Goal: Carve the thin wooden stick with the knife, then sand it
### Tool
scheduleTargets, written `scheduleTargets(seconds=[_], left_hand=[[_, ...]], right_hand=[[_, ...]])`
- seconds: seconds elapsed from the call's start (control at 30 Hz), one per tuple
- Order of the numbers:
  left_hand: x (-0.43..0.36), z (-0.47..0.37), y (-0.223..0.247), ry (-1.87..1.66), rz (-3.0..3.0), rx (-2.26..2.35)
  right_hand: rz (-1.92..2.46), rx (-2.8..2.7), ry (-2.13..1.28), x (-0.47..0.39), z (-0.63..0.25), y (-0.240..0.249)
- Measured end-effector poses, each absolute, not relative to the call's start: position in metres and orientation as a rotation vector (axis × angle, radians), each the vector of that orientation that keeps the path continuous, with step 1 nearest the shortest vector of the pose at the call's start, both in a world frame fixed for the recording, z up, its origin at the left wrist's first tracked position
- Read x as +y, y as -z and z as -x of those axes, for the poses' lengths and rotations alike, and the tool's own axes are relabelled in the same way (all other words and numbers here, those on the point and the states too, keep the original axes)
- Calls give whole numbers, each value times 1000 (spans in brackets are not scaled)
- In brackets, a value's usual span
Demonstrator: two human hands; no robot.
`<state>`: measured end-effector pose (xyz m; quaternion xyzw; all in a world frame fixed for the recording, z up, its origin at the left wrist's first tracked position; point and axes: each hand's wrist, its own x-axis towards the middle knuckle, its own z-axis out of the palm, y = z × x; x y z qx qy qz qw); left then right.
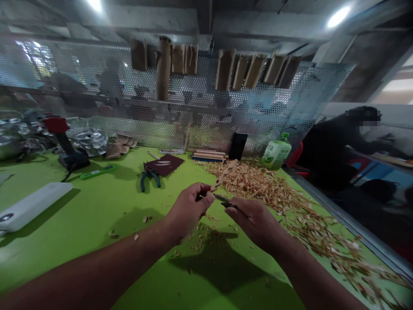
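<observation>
My left hand (pixel 190 209) is closed round the lower end of a slim carved wooden stick (pixel 222 175), which points up and away from me. In my right hand (pixel 253 217) is a carving knife (pixel 222 199), its dark blade close to the stick at my left fingertips. Whether the blade touches the wood I cannot tell. Most of the knife's handle is hidden in my fist. Small wood chips (pixel 206 234) lie on the green table (pixel 155 275) below my hands.
A long heap of wood shavings (pixel 274 189) covers the right side. Pliers (pixel 150 178), dark red sandpaper (pixel 166 165), a green cutter (pixel 98 171), a cordless drill (pixel 64 142) and a white case (pixel 34 204) lie leftward. A phone (pixel 238 145) and green bottle (pixel 276 151) stand behind. A person (pixel 335 146) sits at right.
</observation>
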<state>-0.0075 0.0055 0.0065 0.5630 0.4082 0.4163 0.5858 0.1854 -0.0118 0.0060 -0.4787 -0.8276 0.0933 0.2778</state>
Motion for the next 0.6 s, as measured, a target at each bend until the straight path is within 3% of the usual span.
scheduleTargets(seconds=[0.4, 0.6], left_hand=[[7, 6, -3, -937, -1321, 906], [11, 5, 7, -899, -1380, 867]], right_hand=[[1192, -1857, -261, -10, -177, 6], [1216, -1371, -763, -6, -177, 4]])
